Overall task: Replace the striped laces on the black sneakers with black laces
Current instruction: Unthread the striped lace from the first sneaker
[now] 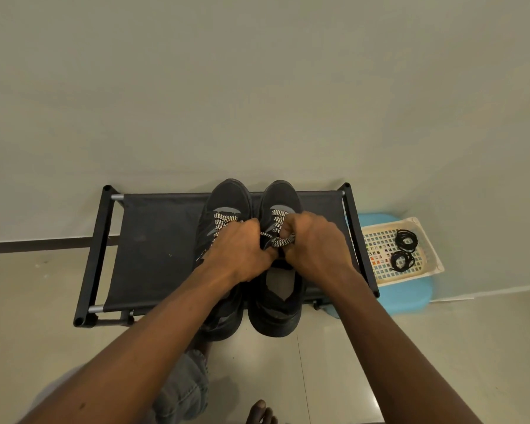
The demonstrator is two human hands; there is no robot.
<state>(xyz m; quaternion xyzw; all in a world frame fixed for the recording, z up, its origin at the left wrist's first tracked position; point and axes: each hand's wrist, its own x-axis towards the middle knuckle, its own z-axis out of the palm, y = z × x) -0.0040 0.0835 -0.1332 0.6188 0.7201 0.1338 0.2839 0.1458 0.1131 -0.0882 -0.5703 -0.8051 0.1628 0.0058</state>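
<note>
While the left hand (242,252) and right hand (312,243) each clamp a grip on the striped lace (280,241) of the right-side black sneaker (276,316) on the shoe rack (153,240), a hard tug could jam the lace tight or drag the shoe off. Black laces (406,240) sit in the basket (380,237), well apart; the other sneaker (227,194) crowds the left wrist.

We note two black sneakers side by side on a black fabric rack (153,240), toes toward the wall (257,87). Our left hand (242,249) and right hand (312,243) meet over the right sneaker (280,197), fingers curled on a loop of its striped lace (283,241). The left sneaker (230,194) is laced in stripes. At right, a mesh basket (377,240) on a blue stool (410,298) holds two coils of black laces (406,240).
</note>
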